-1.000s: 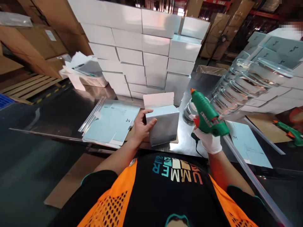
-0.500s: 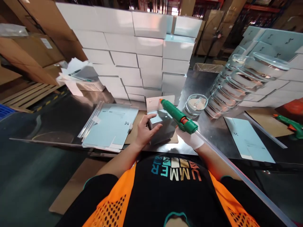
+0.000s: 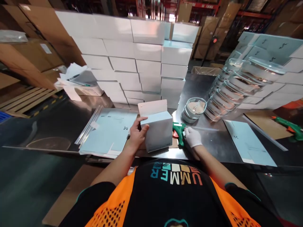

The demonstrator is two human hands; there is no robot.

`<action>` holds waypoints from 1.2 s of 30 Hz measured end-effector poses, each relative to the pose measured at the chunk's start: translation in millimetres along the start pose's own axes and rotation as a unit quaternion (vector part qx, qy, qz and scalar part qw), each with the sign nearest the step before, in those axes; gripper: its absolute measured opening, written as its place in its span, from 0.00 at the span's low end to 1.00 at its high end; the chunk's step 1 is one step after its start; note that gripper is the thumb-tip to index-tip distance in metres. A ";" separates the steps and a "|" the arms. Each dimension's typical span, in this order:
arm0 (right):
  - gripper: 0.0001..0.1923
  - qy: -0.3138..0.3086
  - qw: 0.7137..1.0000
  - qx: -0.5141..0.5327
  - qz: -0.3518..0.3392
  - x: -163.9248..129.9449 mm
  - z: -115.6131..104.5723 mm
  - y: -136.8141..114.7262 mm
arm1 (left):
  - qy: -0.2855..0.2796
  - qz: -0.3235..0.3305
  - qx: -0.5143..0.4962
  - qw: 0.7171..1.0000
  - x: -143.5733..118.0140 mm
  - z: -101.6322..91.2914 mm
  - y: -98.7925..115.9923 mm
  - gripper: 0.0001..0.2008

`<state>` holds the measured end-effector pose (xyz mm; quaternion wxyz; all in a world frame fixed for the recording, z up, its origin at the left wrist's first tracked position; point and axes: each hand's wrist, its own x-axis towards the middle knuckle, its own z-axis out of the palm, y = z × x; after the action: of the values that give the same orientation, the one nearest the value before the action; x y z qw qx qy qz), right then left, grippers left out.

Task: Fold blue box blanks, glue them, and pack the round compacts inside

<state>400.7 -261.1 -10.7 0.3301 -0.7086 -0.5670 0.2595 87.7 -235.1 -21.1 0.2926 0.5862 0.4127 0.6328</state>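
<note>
A small box (image 3: 158, 130) is being gripped by the left hand (image 3: 136, 134), fingers clamped on its side, standing on the table (image 3: 203, 143) with its top flap open, not yet closed. The glue gun (image 3: 178, 132) is being held down on the table by the gloved right hand (image 3: 192, 137), closed on it. One box is being handled; two glue guns are being counted, the second (image 3: 287, 127) far right. A stack of finished boxes (image 3: 142, 60) is standing behind; flat blanks (image 3: 109, 130) are lying left.

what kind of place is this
Most likely a warehouse packing station: a wall of stacked white boxes on a steel table, brown cartons and racking behind, and flat unfolded box blanks beside the box in hand.
</note>
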 end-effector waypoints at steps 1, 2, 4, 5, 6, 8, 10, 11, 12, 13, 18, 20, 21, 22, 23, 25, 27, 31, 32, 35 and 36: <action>0.21 0.014 1.000 0.006 -0.005 2.1 -2.8 -4.9 | -0.005 -0.003 -0.001 1.000 0.6 -0.7 -2.4 0.30; 0.21 0.019 0.999 0.036 -0.017 4.5 -4.0 -13.2 | -0.013 -0.004 -0.002 1.000 0.9 -0.8 -4.7 0.30; 0.27 -0.013 0.985 0.157 -0.068 10.3 -1.8 -37.1 | -0.034 0.004 -0.004 0.999 1.1 0.5 -9.2 0.29; 0.33 -0.050 0.969 0.222 -0.097 13.9 0.5 -50.5 | -0.048 0.012 -0.006 0.999 1.3 1.8 -11.2 0.28; 0.37 -0.091 0.951 0.271 -0.122 17.6 2.7 -62.9 | -0.064 0.020 -0.011 0.998 1.5 3.3 -13.0 0.28; 0.42 -0.163 0.928 0.299 -0.152 24.3 4.5 -80.3 | -0.095 0.037 -0.025 0.994 2.6 6.6 -16.0 0.27; 0.43 -0.208 0.922 0.281 -0.167 27.4 2.1 -83.3 | -0.103 0.047 -0.040 0.993 4.5 9.8 -17.9 0.26; 0.44 -0.220 0.921 0.271 -0.175 27.1 0.3 -79.8 | -0.090 0.048 -0.051 0.993 5.5 11.2 -18.2 0.26; 0.45 -0.224 0.920 0.261 -0.187 25.6 -1.4 -74.1 | -0.072 0.049 -0.066 0.994 6.6 12.3 -18.0 0.27; 0.45 -0.216 0.922 0.250 -0.204 22.9 -2.5 -67.1 | -0.053 0.050 -0.085 0.994 7.6 12.9 -17.2 0.29; 0.25 -0.146 0.932 0.158 -0.293 -0.5 2.3 -45.8 | -0.129 0.105 -0.087 0.982 16.1 5.0 -7.0 0.25; 0.19 -0.156 0.927 0.141 -0.311 -7.3 4.7 -47.9 | -0.180 0.110 -0.056 0.976 20.9 -2.4 -2.5 0.23; 0.18 -0.159 0.925 0.137 -0.317 -8.8 5.4 -49.7 | -0.194 0.104 -0.048 0.974 22.8 -6.1 -0.6 0.23; 0.17 -0.159 0.924 0.135 -0.320 -9.1 5.9 -51.3 | -0.200 0.096 -0.044 0.974 24.3 -9.4 1.3 0.23; 0.16 -0.158 0.923 0.134 -0.324 -8.8 6.5 -52.0 | -0.205 0.088 -0.041 0.974 25.0 -11.9 3.0 0.23; 0.15 -0.153 0.923 0.135 -0.326 -8.6 8.9 -50.0 | -0.212 0.082 -0.037 0.973 23.7 -14.2 5.9 0.22; 0.19 -0.143 0.927 0.150 -0.314 -13.0 14.1 -43.3 | -0.227 0.088 -0.038 0.969 19.1 -13.3 7.0 0.22; 0.49 -0.156 0.951 0.170 -0.205 -28.3 27.6 -27.6 | -0.180 0.075 -0.068 0.979 13.5 -19.0 -7.0 0.41; 0.52 -0.160 0.954 0.176 -0.181 -28.2 27.9 -27.1 | -0.141 0.071 -0.072 0.985 16.3 -26.3 -13.7 0.47; 0.49 -0.099 0.957 0.220 -0.162 -5.7 8.4 -46.4 | -0.013 0.021 0.029 0.999 34.3 -66.8 -30.0 0.50; 0.48 -0.046 0.954 0.243 -0.171 10.2 -5.5 -61.3 | 0.017 -0.013 0.113 0.993 41.0 -84.6 -32.0 0.47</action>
<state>368.3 -243.5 39.7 0.5052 -0.4867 -0.6139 0.3620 -4.9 -199.6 -25.9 0.2258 0.5993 0.4940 0.5880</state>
